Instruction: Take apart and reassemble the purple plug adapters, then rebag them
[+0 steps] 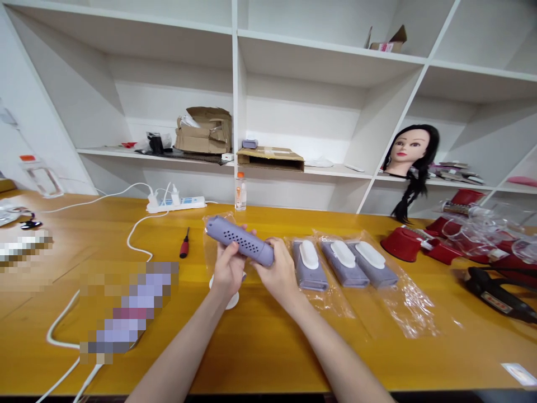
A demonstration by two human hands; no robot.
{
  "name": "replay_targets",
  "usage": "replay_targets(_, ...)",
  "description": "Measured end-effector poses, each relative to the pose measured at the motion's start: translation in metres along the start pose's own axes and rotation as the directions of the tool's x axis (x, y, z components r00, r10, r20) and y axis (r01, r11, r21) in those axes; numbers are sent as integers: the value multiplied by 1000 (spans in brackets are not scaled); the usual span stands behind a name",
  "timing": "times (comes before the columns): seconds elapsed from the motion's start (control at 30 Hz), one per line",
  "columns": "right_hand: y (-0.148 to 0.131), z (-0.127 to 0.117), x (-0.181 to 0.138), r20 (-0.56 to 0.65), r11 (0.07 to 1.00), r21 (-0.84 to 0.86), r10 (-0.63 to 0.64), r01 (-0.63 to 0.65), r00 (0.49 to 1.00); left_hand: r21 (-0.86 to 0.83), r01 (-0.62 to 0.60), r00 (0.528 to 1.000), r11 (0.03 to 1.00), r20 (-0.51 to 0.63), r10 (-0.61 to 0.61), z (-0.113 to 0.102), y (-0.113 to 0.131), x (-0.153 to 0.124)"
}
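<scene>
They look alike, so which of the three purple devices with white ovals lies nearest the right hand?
The leftmost boxy purple device with a white oval; it lies beside the right hand, the other two farther right.

Purple device [246, 242] looks matt plas., tbl [260, 358] glossy wood, bags [413, 302] crinkly plas.

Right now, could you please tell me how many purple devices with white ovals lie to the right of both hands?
3: the left device nearest the right hand, the middle device, and the rightmost device.
</scene>
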State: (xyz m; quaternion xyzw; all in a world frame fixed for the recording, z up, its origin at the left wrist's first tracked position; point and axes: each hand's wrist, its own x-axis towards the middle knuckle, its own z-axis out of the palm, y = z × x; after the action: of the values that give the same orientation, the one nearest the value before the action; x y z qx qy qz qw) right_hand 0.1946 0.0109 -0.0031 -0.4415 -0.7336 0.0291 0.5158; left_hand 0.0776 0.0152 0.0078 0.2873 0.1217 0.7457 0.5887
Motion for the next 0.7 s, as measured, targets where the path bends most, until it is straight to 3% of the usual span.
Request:
replay_targets(0.13,-7,0,-2,97,993,106,-66,55,993,-99,16,996,995,-90,-25,-9,9,10)
replay_targets(0.2,-9,2,-3,146,990,142,-35,14,989,-99,2,993,995,-116,-14,-12,11,13)
replay_targets(0.37,-14,5,-5,237,961,155,188,-228,953,-110,-43,999,993,-1,43,-9,10,7)
replay_targets(0.53,-18,1,-6,277,958,218,124,-188,953,-128,-82,989,988,111,96,-1,7,-4)
replay_targets(0.7,-18,5,-13,224,953,253,107,-164,969,-127,-69,983,989,158,89,0,6,-6)
